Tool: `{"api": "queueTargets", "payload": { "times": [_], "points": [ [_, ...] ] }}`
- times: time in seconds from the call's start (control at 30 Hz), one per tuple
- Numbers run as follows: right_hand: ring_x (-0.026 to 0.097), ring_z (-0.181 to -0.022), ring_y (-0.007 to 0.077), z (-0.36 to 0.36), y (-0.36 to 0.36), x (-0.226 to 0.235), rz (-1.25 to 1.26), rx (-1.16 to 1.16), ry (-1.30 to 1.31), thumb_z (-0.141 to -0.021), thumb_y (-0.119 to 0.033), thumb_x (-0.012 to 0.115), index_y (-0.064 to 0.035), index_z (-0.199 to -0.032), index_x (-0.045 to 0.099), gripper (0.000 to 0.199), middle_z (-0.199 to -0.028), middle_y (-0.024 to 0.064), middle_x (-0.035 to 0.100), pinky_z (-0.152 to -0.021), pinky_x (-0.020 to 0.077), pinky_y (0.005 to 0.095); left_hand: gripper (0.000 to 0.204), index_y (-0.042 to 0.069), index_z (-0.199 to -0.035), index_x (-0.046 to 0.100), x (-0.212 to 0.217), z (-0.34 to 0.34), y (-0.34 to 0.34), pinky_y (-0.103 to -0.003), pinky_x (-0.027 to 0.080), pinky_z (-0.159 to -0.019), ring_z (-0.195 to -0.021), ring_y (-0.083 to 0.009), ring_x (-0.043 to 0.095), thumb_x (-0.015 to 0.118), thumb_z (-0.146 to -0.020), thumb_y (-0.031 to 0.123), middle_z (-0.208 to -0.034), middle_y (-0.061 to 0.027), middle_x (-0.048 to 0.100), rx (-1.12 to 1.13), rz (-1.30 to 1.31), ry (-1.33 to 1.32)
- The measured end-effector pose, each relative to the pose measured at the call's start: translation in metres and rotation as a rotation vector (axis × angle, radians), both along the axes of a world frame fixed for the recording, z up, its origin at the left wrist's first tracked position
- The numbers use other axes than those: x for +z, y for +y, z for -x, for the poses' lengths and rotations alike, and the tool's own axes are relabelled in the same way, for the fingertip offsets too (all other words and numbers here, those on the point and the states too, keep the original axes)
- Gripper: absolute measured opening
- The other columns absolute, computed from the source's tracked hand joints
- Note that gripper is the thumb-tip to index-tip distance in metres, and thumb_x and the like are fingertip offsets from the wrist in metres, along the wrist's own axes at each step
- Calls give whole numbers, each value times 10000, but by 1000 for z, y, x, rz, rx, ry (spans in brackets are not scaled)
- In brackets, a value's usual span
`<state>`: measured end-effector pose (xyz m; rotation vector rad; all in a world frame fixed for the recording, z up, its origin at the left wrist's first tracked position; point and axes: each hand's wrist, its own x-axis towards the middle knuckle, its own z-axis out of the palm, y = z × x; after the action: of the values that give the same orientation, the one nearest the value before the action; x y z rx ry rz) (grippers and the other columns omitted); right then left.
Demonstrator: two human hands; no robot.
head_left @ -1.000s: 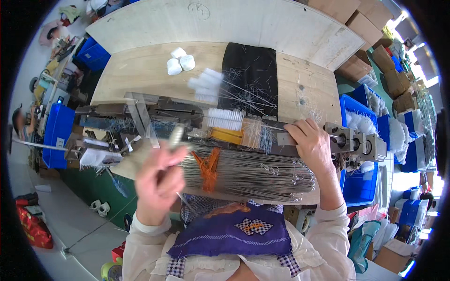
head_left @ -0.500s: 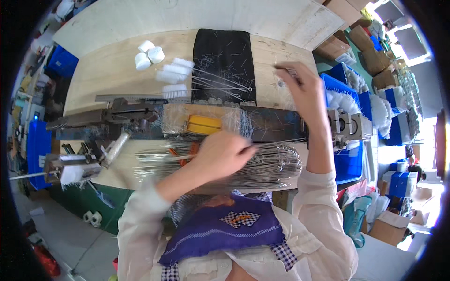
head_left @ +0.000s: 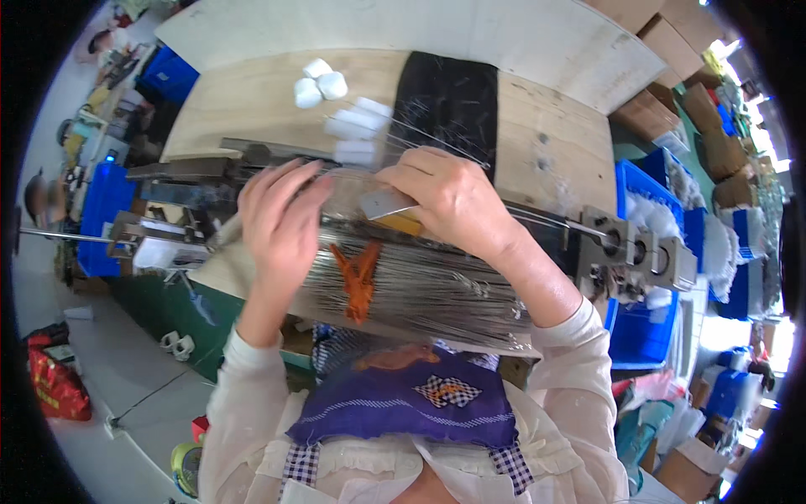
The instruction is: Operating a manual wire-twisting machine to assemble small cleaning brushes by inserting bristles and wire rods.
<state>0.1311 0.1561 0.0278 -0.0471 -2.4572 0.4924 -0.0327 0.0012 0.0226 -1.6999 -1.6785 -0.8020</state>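
Observation:
My right hand [head_left: 457, 200] is closed on a small flat metal plate [head_left: 386, 204], above the middle of the bench. Just under the plate, part of a yellow block [head_left: 405, 224] shows. To the left, my left hand [head_left: 281, 220] hovers with fingers apart over the metal bench fixture [head_left: 189, 189], a little smeared by motion and holding nothing I can see. A wide bundle of thin looped metal wires [head_left: 437, 290] lies in front of both hands. On top of the wires rests an orange-handled hand tool [head_left: 357, 281], its working end not clear.
Behind the hands lie several white-bristled wire brushes [head_left: 357, 126], white rolls [head_left: 319, 84] and a black cloth [head_left: 449, 92] strewn with wire bits. A metal machine head [head_left: 630, 248] stands at the right, beside blue bins [head_left: 642, 336] of white brushes. A white board [head_left: 403, 25] closes the back.
My right hand has come from the far right to the middle, where the plate now shows in it. My left hand has moved left off the wires, uncovering the orange-handled tool. The view has shifted.

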Motion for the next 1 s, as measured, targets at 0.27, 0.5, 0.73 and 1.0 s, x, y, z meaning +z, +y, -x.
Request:
{"api": "queueTargets", "payload": {
  "times": [0.27, 0.5, 0.73, 1.0],
  "points": [
    [653, -790, 330, 66, -9, -32, 238, 102, -23, -813, -148, 644, -28, -841, 636, 124, -834, 133, 630, -678, 545, 417, 521, 6, -889, 563, -30, 14, -64, -256, 352, -379, -433, -122, 485, 363, -1006, 473, -575, -41, 504, -954, -144, -2749],
    [627, -818, 329, 75, -11, -27, 251, 98, -129, -784, -78, 628, -10, -891, 653, 129, -844, 137, 635, -745, 518, 391, 172, 20, -996, 555, -57, -13, -41, -238, 378, -403, -443, -76, 475, 595, -930, 173, -607, -8, 538, -100, 338, -1734],
    [637, -779, 261, 8, -64, -37, -163, -44, -115, -790, -90, 602, -55, -1039, 624, 252, -958, 112, 541, -594, 552, 343, 394, 40, -875, 637, -94, 61, -136, -212, 281, -375, -408, -65, 419, 501, -975, 397, -545, 12, 498, 269, 88, -1868],
    [644, -671, 235, 12, -13, -76, -162, -342, -456, -812, -120, 591, -62, -904, 534, 122, -862, 85, 554, -553, 540, 355, 340, 30, -966, 634, -104, 116, -136, -220, 195, -336, -369, -64, 329, 514, -988, 348, -576, 13, 480, 323, -178, -2033]
  ]
}}
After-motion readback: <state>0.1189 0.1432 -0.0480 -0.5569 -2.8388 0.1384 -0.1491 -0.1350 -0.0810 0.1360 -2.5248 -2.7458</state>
